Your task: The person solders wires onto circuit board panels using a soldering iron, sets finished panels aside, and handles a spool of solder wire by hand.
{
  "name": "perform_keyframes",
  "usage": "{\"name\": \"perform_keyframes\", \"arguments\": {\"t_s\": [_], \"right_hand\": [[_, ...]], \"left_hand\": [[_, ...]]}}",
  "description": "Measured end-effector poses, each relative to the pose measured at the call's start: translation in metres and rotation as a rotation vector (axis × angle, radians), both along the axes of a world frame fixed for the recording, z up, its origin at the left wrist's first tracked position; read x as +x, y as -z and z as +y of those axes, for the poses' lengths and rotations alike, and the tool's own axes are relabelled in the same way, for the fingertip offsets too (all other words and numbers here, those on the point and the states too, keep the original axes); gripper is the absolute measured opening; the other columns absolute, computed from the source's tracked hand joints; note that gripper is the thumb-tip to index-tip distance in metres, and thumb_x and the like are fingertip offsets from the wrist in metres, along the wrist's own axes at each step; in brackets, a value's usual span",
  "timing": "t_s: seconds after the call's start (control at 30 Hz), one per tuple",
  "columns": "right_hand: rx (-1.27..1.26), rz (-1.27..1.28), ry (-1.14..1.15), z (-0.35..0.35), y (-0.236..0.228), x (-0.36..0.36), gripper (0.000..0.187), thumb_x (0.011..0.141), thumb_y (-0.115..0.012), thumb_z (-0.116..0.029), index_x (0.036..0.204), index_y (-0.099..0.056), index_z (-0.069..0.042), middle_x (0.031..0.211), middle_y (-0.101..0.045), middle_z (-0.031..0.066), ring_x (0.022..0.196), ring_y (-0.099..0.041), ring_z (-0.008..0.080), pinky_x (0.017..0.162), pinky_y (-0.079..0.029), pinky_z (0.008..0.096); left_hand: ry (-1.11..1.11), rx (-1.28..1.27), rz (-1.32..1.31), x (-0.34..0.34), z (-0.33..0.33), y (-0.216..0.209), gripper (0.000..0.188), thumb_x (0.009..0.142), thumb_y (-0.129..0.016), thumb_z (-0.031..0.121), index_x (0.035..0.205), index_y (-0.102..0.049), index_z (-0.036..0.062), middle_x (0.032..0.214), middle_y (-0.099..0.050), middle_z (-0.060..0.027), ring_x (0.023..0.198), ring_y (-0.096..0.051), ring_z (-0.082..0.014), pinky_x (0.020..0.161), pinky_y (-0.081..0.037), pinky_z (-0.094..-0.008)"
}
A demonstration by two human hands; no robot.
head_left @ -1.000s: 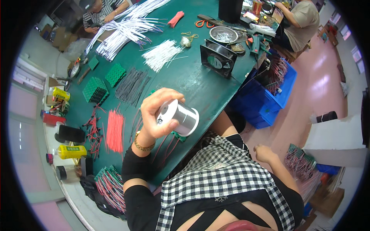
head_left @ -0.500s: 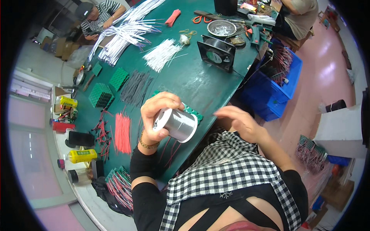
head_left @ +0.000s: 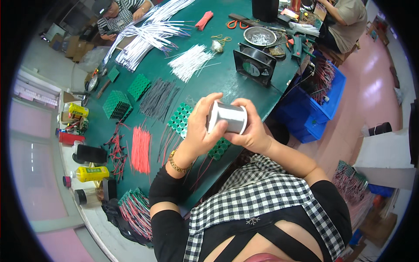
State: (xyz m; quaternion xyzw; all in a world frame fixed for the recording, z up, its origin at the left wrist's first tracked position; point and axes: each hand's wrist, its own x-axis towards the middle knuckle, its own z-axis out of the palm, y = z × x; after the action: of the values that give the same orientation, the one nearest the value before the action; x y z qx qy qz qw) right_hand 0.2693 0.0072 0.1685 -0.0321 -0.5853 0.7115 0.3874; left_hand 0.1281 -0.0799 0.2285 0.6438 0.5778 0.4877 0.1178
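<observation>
Between my two hands is a spool of silvery wire [head_left: 232, 117] with white end flanges, held above the front edge of the green table. My left hand [head_left: 203, 124] grips its left flange, thumb across the front. Around the right flange curl the fingers and thumb of my right hand [head_left: 253, 129]. Below the hands lies a green panel of round circuit boards [head_left: 179, 120], partly covered by them, with red wires trailing from it. To the left are a bundle of red wires [head_left: 141, 150] and a bundle of black wires [head_left: 159, 99].
A black fan [head_left: 255, 65] stands right of centre, near a metal bowl [head_left: 259, 37] and a glue gun [head_left: 299, 47]. White wires [head_left: 190, 63] and stacked green panels [head_left: 117, 105] lie farther off. Blue crates [head_left: 316, 105] sit beyond the right edge. Two people work across the table.
My right hand has come in from the right and taken hold of the spool's right end. The spool has moved right and up and turned more level.
</observation>
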Motion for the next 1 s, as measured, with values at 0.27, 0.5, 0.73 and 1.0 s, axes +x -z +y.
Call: {"name": "perform_keyframes", "arguments": {"t_s": [0.27,0.5,0.73,1.0], "right_hand": [[0.772,-0.063,0.374,0.018,-0.035,0.003,0.071,0.063,-0.084,-0.02,0.122,-0.048,-0.004,0.109,-0.054,0.0127,0.095,-0.06,0.0246,0.075,-0.052,0.0338],[0.887,-0.144,0.398,0.017,-0.034,0.0,0.071,0.062,-0.083,-0.023,0.122,-0.049,-0.003,0.11,-0.056,0.0163,0.098,-0.059,0.0327,0.079,-0.052,0.0379],[0.705,-0.272,0.328,0.016,-0.017,0.002,0.071,0.06,-0.082,-0.018,0.121,-0.051,-0.001,0.107,-0.059,0.0186,0.097,-0.06,0.0336,0.081,-0.051,0.0387],[0.659,-0.282,0.407,0.018,-0.014,0.004,0.068,0.058,-0.081,-0.016,0.118,-0.055,0.003,0.106,-0.061,0.0203,0.095,-0.062,0.0334,0.083,-0.051,0.0368]], "left_hand": [[-0.07,0.081,-0.173,0.0,0.0,0.011,0.043,0.093,-0.048,0.04,0.109,-0.05,0.0009,0.092,-0.051,-0.0116,0.081,-0.051,-0.0209,0.073,-0.041,-0.0324],[-0.156,0.004,-0.187,-0.002,0.0,0.013,0.037,0.089,-0.052,0.033,0.107,-0.051,0.0002,0.091,-0.053,-0.0099,0.081,-0.051,-0.0177,0.072,-0.042,-0.0312],[-0.111,-0.282,-0.403,0.002,0.003,0.012,0.051,0.08,-0.069,0.03,0.116,-0.05,-0.0006,0.098,-0.057,-0.0113,0.092,-0.055,-0.0192,0.081,-0.046,-0.0331],[-0.107,-0.186,-0.112,0.011,0.003,0.009,0.065,0.068,-0.058,0.007,0.13,-0.041,0.0012,0.113,-0.047,-0.0191,0.108,-0.049,-0.031,0.096,-0.039,-0.0368]]}}
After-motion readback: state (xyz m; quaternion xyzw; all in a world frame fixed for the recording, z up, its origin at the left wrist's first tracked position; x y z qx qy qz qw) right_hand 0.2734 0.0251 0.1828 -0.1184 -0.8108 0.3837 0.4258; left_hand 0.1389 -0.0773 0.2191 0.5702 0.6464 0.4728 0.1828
